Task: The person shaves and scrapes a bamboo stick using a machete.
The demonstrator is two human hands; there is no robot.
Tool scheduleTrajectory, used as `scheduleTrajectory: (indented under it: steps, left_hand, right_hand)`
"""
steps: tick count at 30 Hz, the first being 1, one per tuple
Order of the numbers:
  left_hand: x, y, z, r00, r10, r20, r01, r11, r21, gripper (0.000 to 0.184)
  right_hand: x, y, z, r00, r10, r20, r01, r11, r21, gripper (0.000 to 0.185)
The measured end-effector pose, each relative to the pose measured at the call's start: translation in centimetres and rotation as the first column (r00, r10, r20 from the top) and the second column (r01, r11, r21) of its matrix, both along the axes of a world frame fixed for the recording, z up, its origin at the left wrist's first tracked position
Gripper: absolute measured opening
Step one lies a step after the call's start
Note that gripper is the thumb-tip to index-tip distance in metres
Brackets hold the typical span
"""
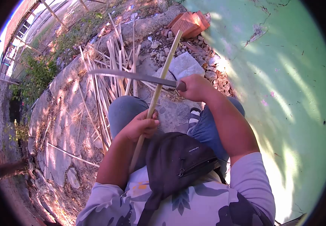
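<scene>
My left hand (142, 125) is closed around a long pale strip, apparently split bamboo (165, 67). The strip slants up and away from my lap, and its lower end rests by my left forearm. In my right hand (196, 87) is the handle of a machete (129, 75), its long grey blade pointing left. The blade crosses the strip above my left fist; whether it touches or cuts into it I cannot tell. My fingers hide most of the handle.
Many split strips (112, 71) lie piled on the stony ground beyond my left knee. A pale stone block (186, 66) and broken orange tiles (190, 24) lie ahead. A green wall or floor surface (283, 94) is on the right. A black bag (180, 162) sits on my lap.
</scene>
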State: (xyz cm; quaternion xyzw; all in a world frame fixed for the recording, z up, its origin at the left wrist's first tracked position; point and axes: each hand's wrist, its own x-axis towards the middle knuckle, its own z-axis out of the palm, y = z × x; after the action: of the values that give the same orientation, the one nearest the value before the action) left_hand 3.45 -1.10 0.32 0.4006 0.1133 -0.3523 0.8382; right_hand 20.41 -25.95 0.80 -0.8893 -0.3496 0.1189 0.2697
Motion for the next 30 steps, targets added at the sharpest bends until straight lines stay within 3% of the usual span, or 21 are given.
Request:
scheduleTrajectory:
  steps: [3,6,9,12,16,18,21,24,27,30]
  left_hand:
    - [-0.1,-0.1,0.2,1.0,-0.02,0.013,0.019,0.999,0.043,0.027]
    - [-0.2,-0.3,-0.3,0.998,-0.031,0.053,0.026,0.996,0.083,0.027]
    - [-0.2,-0.1,-0.1,0.999,-0.023,0.03,0.021,0.998,0.066,0.027]
    - [-0.1,-0.2,-0.1,1.0,-0.021,0.011,0.02,0.998,0.061,0.027]
    - [-0.2,0.2,-0.2,1.0,0.004,0.01,-0.003,0.999,-0.048,0.027]
    - [-0.1,0.2,-0.4,1.0,0.004,0.002,-0.003,0.996,-0.084,0.027]
    - [-0.2,0.0,-0.2,1.0,-0.008,0.018,0.008,1.0,-0.008,0.028]
    - [-0.3,-0.2,0.2,1.0,-0.011,0.017,0.011,0.999,0.036,0.029]
    - [-0.3,-0.2,0.4,1.0,-0.004,0.011,0.004,1.0,0.028,0.03]
    - [-0.2,0.0,0.0,1.0,-0.028,0.008,0.028,0.999,0.031,0.03]
  right_hand:
    - [-2.0,1.0,2.0,0.983,0.122,0.14,-0.098,0.981,-0.17,0.018]
    - [-0.3,0.3,0.7,0.992,0.101,0.077,-0.085,0.979,-0.186,0.02]
    - [3.1,-0.5,-0.6,0.975,-0.159,-0.152,0.151,0.987,-0.063,0.024]
    - [3.8,-0.5,-2.1,0.935,-0.261,-0.238,0.272,0.962,0.015,0.026]
    - [1.5,-0.4,-1.3,0.982,-0.103,-0.159,0.119,0.989,0.092,0.027]
    - [-0.3,0.1,-0.5,1.0,0.02,-0.001,-0.02,1.0,0.02,0.021]
    - [-1.5,0.8,0.4,0.966,0.181,0.187,-0.17,0.983,-0.071,0.019]
    - [0.4,0.6,-0.4,0.982,0.095,0.162,-0.081,0.992,-0.094,0.019]
    - [2.9,0.4,-2.0,0.962,-0.26,-0.084,0.262,0.965,0.017,0.018]
    - [3.6,0.0,-2.5,0.91,-0.349,-0.224,0.376,0.922,0.091,0.021]
